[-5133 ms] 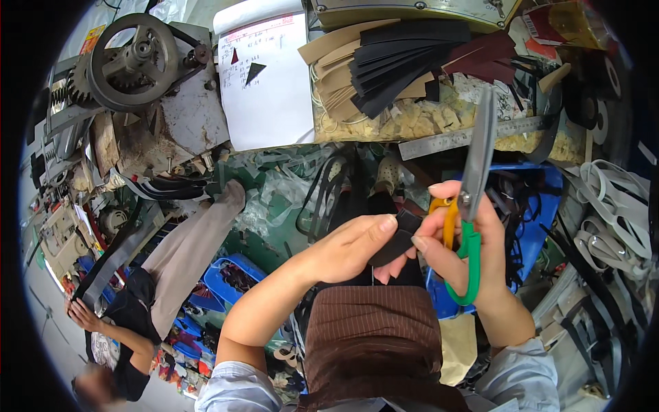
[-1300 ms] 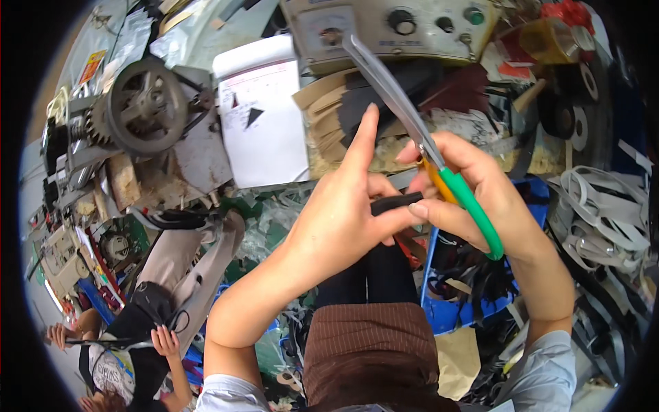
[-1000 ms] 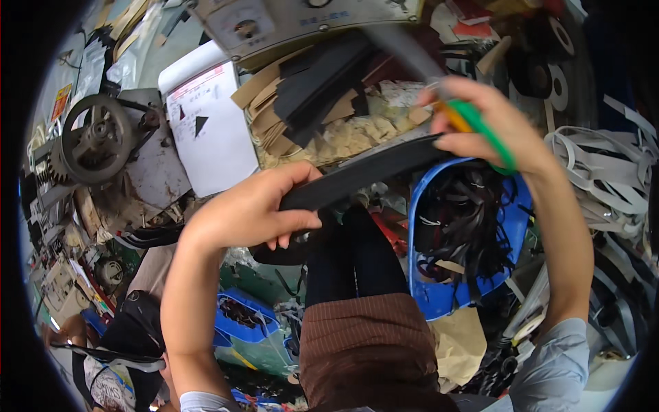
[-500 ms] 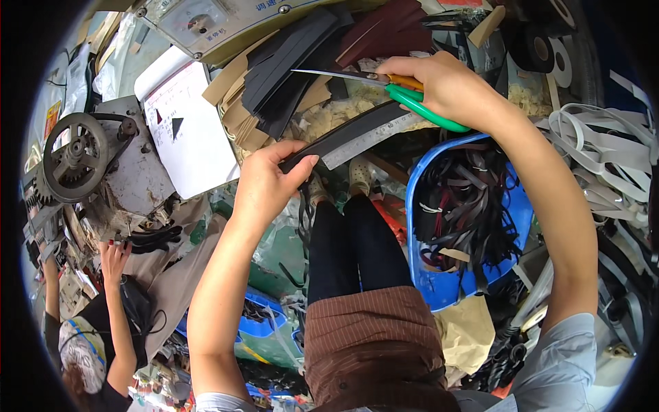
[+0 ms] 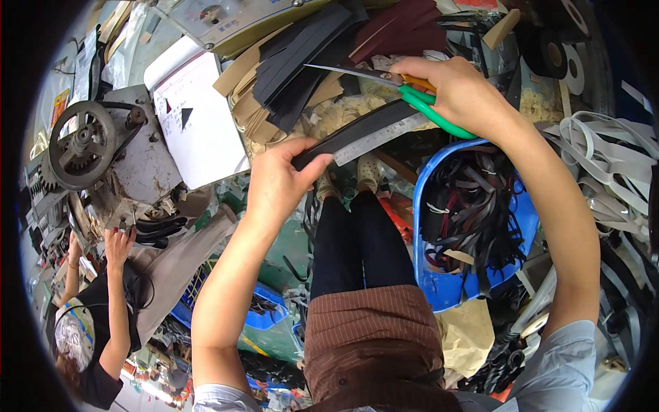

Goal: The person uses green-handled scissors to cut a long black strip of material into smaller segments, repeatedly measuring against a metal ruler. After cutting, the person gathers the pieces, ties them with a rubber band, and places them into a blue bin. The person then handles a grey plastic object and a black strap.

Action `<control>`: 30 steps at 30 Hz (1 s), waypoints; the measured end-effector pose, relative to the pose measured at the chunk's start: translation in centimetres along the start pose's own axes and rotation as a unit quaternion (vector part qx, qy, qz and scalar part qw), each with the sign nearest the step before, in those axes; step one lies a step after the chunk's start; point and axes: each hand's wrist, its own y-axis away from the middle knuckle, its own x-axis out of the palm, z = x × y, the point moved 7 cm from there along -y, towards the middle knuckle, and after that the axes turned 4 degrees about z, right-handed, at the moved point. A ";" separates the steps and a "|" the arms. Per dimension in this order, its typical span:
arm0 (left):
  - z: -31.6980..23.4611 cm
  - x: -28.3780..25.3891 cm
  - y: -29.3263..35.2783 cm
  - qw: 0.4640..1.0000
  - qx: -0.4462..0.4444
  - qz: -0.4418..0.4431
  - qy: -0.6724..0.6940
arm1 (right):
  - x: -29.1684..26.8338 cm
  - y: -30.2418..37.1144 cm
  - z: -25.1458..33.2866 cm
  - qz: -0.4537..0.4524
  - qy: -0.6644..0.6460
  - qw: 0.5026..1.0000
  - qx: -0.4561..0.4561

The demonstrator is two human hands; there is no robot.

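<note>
The left hand [image 5: 278, 180], near the middle of the frame, is pinching the lower-left end of a black strip [image 5: 355, 132] between thumb and fingers, while the right hand [image 5: 473, 95], upper right of centre, is gripping a pair of scissors [image 5: 392, 79] by the orange and green handles, the blades pointing left above the strip. Whether it is also holding the strip's far end is not showing clearly. The strip is slanting up to the right, with a steel ruler [image 5: 379, 139] lying along its lower edge. Beyond, at the upper centre, tan strips [image 5: 240, 99], black strips [image 5: 295, 69] and maroon strips [image 5: 399, 31] are fanning out across the counter [image 5: 343, 113]. A notepad [image 5: 206, 141] is lying to their left, near a flywheel machine [image 5: 81, 147]. Right of centre, a blue bin [image 5: 443, 294] is holding tangled dark strips, and a co-worker [image 5: 103, 329] is appearing at the lower left.
</note>
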 end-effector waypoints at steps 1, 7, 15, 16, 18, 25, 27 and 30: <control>0.2 0.1 0.1 1.000 0.017 -0.009 -0.004 | 0.1 0.0 0.0 0.002 -0.011 1.000 0.004; -0.4 0.1 0.1 0.996 0.049 -0.053 -0.055 | 0.2 0.4 -0.5 0.003 0.002 1.000 0.020; -0.6 0.0 0.4 0.992 0.067 -0.072 -0.077 | 0.4 0.5 -0.4 0.000 -0.014 1.000 0.024; -0.6 0.0 0.3 0.992 0.069 -0.073 -0.075 | 0.4 0.5 -0.5 0.002 -0.013 0.999 0.029; -0.5 0.1 0.3 0.992 0.074 -0.076 -0.071 | 0.3 0.5 -0.3 0.010 -0.016 1.000 0.025; -1.0 -0.2 0.5 0.995 0.083 -0.050 -0.013 | -0.4 1.1 0.1 0.019 -0.014 0.997 0.073; -1.8 -1.5 1.3 0.996 0.034 -0.022 0.076 | -3.0 1.7 1.5 -0.073 -0.013 0.994 0.078; -3.8 -5.3 1.0 0.980 -0.022 0.029 0.195 | -7.1 3.1 6.3 -0.173 -0.094 0.978 0.072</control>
